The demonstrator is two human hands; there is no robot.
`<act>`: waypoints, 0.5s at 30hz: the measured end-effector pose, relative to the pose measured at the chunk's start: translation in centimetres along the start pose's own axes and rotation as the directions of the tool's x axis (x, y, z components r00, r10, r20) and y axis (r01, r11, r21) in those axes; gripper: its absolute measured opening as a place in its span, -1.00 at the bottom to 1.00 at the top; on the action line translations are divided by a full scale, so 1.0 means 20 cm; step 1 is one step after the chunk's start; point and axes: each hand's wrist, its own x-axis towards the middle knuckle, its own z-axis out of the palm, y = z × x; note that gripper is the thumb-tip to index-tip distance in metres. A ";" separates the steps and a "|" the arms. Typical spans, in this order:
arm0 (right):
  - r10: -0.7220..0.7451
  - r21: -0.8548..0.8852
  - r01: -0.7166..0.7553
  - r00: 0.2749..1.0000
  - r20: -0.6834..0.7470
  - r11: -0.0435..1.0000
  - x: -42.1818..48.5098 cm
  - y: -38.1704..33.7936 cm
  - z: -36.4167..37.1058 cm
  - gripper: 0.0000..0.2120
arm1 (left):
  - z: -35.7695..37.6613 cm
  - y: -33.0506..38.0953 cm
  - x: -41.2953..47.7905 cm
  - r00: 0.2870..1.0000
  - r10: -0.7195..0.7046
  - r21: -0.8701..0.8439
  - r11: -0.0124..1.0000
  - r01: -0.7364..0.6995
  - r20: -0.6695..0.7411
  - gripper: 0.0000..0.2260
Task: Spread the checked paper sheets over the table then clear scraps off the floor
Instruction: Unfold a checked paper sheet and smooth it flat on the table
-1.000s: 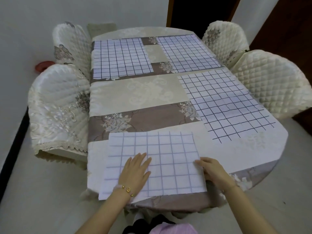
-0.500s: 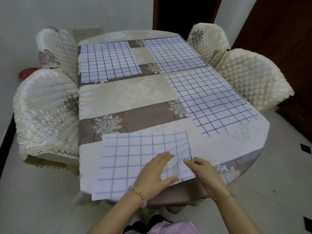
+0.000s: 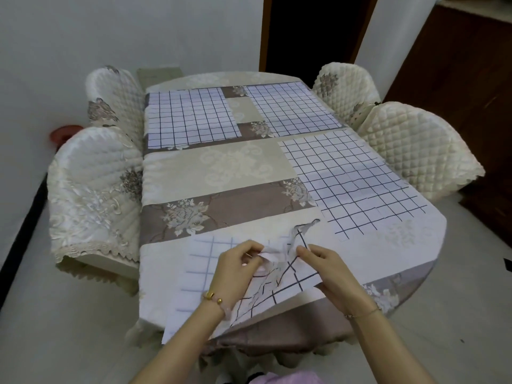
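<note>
Three checked paper sheets lie flat on the table (image 3: 221, 167): one at the far left (image 3: 191, 117), one at the far right (image 3: 291, 108) and a large one on the right side (image 3: 352, 181). A fourth checked sheet (image 3: 199, 270) lies at the near edge, its right part lifted and crumpled, overhanging the table. My left hand (image 3: 238, 270) pinches the raised fold near its middle. My right hand (image 3: 324, 267) pinches the same sheet's right edge, close beside the left.
Four quilted cream chairs flank the table, two on the left (image 3: 94, 189) and two on the right (image 3: 415, 145). A red object (image 3: 62, 134) sits by the left wall. A dark doorway (image 3: 313, 31) stands beyond the table. Pale floor (image 3: 55, 328) surrounds it.
The near sheet lay flat under both hands a second ago. Both hands came together at its right part and lifted it, so the paper has crumpled upward. The view has shifted.
</note>
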 end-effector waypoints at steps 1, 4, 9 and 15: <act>-0.002 0.006 0.002 1.000 0.020 1.000 0.00 -0.01 -0.02 -0.60 | -0.04 -0.01 0.03 0.999 -0.017 -0.024 1.000 0.016 -0.035 -0.74; -0.011 0.076 0.006 0.998 0.064 0.997 0.02 -0.03 -0.08 -0.75 | -0.18 -0.02 0.13 0.989 -0.061 -0.069 0.996 0.052 -0.133 -0.86; 0.012 0.142 -0.012 1.000 0.005 0.990 0.06 -0.06 -0.19 -0.77 | -0.40 -0.03 0.26 0.957 -0.050 -0.041 0.998 0.040 -0.285 -0.83; -0.059 0.152 0.079 0.990 -0.131 0.985 0.13 -0.18 -0.24 -0.65 | -0.69 0.00 0.28 0.898 -0.100 -0.135 0.990 0.046 -0.428 -0.82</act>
